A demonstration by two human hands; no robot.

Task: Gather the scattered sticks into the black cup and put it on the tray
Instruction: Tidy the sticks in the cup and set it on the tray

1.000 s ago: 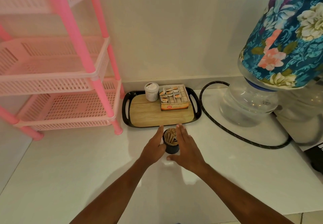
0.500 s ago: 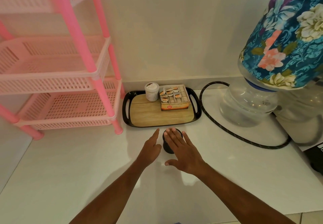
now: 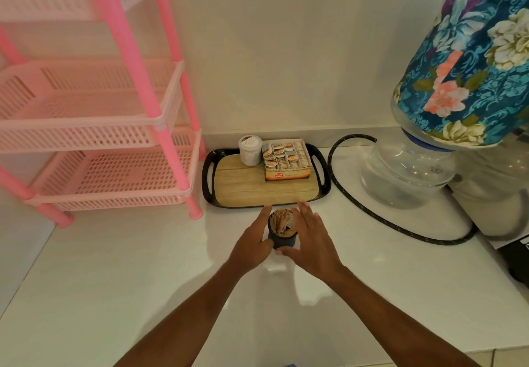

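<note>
Two hands flank the black cup [image 3: 282,239] at centre frame, slightly below the middle. Left hand [image 3: 252,245] sits against the cup's left side, fingers extended up along the wall, thumb curled near the base. Right hand [image 3: 310,240] on the right side, fingers fanned out and reaching past the rim, thumb at the base front. Both look to be in contact with the cup wall; whether they actually squeeze it, can't tell. Neither hand is closed into a fist.

Cup stands upright on the white counter [image 3: 143,266], full of sticks [image 3: 282,220] standing in a bundle, tops poking above the rim. Cup is just below the tray [image 3: 210,179], close to its near edge but not on it.

Tray: black rim with handles, wood-look base, centre frame above the cup. On it, at the back: a small white jar [image 3: 250,150] and beside it to the right an open box of sachets [image 3: 286,159].

Upper left of frame: pink tiered rack [image 3: 160,126]. Right side: water bottle [image 3: 409,172] under a floral cover [image 3: 472,60], black hose [image 3: 369,217] looping on the counter between tray and bottle.
</note>
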